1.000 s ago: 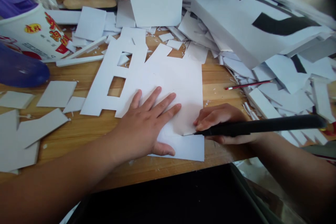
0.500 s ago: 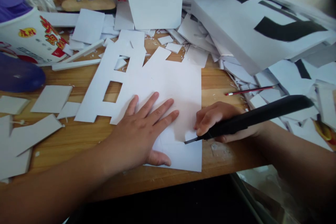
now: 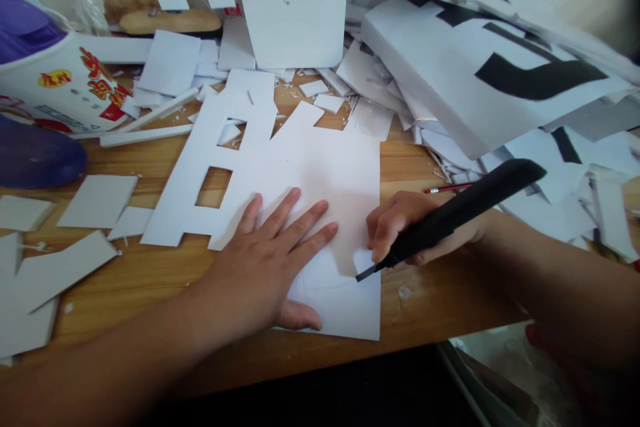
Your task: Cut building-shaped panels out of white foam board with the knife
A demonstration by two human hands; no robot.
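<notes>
A white foam board with cut-out openings lies flat on the wooden table. My left hand rests on it palm down, fingers spread. At the board's right edge, my right hand is closed around a black utility knife. The knife slants up to the right, and its blade tip meets the board just right of my left hand. A faint line runs across the board near the blade. Part of the board is hidden under my left hand.
Cut board pieces lie at the left, beside a paper tub and a dark blue object. White scraps and a large white piece with black shapes are heaped at the right. A red pencil lies there. The table's front edge is close.
The whole view has shifted slightly, so things sit lower in the frame. The knife's handle has swung to a steeper angle, its tip still at the board. My left hand stays spread on the board.
</notes>
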